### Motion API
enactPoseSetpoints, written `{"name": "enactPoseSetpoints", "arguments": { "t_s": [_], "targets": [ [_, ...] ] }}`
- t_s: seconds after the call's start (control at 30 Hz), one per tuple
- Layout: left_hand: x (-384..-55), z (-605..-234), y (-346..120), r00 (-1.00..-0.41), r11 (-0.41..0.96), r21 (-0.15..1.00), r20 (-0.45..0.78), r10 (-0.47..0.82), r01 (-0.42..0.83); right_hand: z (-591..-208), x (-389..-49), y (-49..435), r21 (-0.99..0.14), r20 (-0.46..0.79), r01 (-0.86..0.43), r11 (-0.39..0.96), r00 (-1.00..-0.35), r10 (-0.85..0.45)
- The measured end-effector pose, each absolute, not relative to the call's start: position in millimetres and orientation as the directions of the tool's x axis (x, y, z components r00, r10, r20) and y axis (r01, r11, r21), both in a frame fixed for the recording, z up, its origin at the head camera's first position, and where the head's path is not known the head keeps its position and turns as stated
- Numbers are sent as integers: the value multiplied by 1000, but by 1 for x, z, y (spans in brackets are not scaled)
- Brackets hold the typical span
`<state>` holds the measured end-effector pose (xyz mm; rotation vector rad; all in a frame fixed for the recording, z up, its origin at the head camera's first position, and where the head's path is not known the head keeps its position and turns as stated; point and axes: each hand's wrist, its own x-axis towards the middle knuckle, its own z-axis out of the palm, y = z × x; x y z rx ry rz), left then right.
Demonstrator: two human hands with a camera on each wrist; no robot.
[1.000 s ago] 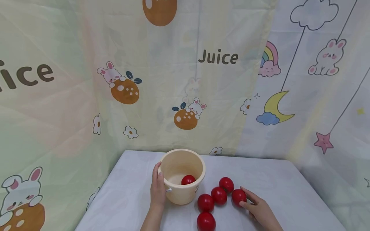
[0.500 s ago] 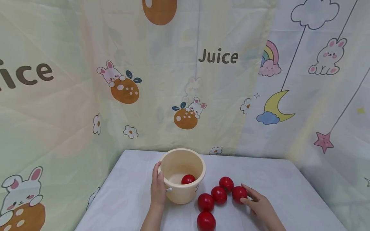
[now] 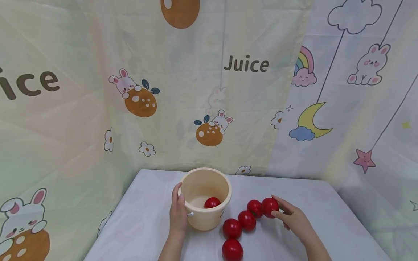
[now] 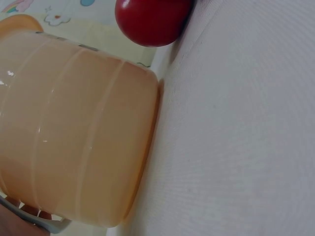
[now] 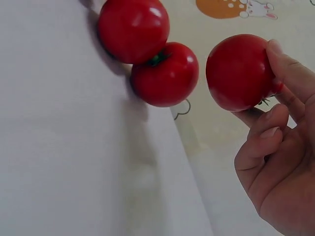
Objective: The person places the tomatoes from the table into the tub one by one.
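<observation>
My right hand [image 3: 294, 218] pinches a red tomato [image 3: 270, 207] between thumb and fingers. In the right wrist view this tomato [image 5: 240, 73] is up off the table, its green stem end turned toward the palm [image 5: 290, 172]. A cream bucket [image 3: 205, 219] stands upright with one tomato [image 3: 212, 202] inside. My left hand [image 3: 178, 214] grips the bucket's left side at the rim. From the left wrist view, the bucket wall [image 4: 83, 128] fills much of the picture, with fingers [image 4: 17, 223] by its grey handle [image 4: 37, 216].
Several loose tomatoes lie in a slanting row right of the bucket, from a near tomato [image 3: 232, 250] to a far tomato [image 3: 254, 208]. All stand on a white-covered table [image 3: 140, 217]. Printed cloth [image 3: 176, 156] hangs behind and on both sides.
My right hand has raised its tomato from the table and carried it up and away, so it now appears beside the far tomato. The left hand and bucket stay put.
</observation>
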<state>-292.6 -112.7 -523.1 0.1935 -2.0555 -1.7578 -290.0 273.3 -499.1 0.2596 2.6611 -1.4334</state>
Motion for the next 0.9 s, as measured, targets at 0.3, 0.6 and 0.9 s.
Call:
{"name": "enactPoseSetpoints", "arguments": {
  "t_s": [0.3,0.6,0.9],
  "targets": [
    [-291,-522,-113,-895,194,965,241,-375,178,-476,-294,278,-835,-112,112,538,-993,33],
    [-290,-521,-113,-899,179,967,238,-367,183,-445,-307,279,-831,-46,22,556,-999,-29],
    [-290,-521,-112,-895,194,965,241,-376,178,-421,-326,281,-866,10,-81,494,-989,-144]
  ]
}}
